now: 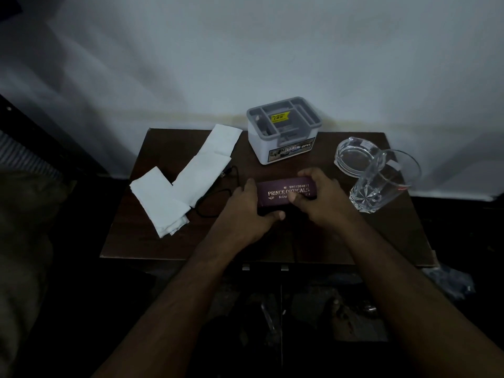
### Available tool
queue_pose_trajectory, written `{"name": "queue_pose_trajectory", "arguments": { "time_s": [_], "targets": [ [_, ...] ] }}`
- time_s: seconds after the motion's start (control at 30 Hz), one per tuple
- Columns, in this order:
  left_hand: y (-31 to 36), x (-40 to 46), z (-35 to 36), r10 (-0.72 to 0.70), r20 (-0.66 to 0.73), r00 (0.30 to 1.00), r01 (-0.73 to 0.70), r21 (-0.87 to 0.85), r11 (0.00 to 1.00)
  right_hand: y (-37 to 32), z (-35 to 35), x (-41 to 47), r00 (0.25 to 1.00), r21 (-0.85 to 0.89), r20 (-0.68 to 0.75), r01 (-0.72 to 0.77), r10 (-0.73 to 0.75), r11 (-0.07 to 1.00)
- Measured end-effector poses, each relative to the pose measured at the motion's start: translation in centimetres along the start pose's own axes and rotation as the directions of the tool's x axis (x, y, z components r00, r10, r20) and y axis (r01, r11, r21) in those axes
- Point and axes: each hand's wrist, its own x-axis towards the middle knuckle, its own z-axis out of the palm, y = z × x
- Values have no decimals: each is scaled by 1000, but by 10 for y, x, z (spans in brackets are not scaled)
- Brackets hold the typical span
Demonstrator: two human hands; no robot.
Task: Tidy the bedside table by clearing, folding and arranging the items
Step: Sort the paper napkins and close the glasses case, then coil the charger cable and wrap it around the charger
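A maroon spectacle case (278,194) printed "PRINCE OPTICALS" lies on the dark wooden bedside table (368,236), at its middle. My left hand (246,214) grips the case's left end and front edge. My right hand (317,199) holds its right end, thumb pressed on the lid. The lid looks closed. Left of the case lie white folded tissues (163,203) and a long white paper strip (210,165), with a thin black cable (215,192) curling beside them.
A white and grey organiser box (283,132) stands at the back centre against the wall. A clear glass ashtray (354,156) and a clear glass tumbler (381,181) stand at the right. Below the table's front edge is dark clutter.
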Motion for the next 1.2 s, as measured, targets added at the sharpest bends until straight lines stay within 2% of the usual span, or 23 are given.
{"name": "queue_pose_trajectory", "arguments": {
  "time_s": [0.07,0.2,0.47,0.6,0.73,0.83,0.93,1.03,1.1,1.17,1.2],
  "targets": [
    [-1,-4,-4,8,3,1000,-8,106,994,0,2,-1,999,-6,34,-21,21,1000],
    [-6,-11,-10,7,-1,1000,-7,129,992,-6,9,-6,994,-35,66,-90,92,995],
    [-8,-16,-15,61,-75,995,-54,100,994,-24,16,-17,991,-344,25,-117,133,932],
    [-10,-15,-16,75,-123,990,-59,126,990,-38,11,-24,997,-400,-83,-27,-7,916],
    [-9,-17,-19,141,-278,950,-107,135,985,-51,11,-26,954,-268,-125,233,-273,935],
    [-6,-27,-32,168,-444,880,-154,66,986,-52,14,-22,889,-117,-35,449,-456,886],
    [-11,-38,-44,149,-572,806,-185,-4,983,-50,15,-29,820,-32,115,567,-561,823],
    [-21,-49,-49,89,-633,769,-70,56,996,-51,20,-46,780,-116,239,615,-579,780],
    [-34,-54,-48,19,-555,831,61,124,990,-51,27,-58,774,-239,338,621,-536,747],
    [-49,-55,-44,-48,-402,915,99,109,989,-50,36,-68,750,-338,463,643,-473,687],
    [-54,-55,-42,-55,-351,935,91,89,992,-49,42,-70,741,-380,488,657,-462,651]
  ]
}}
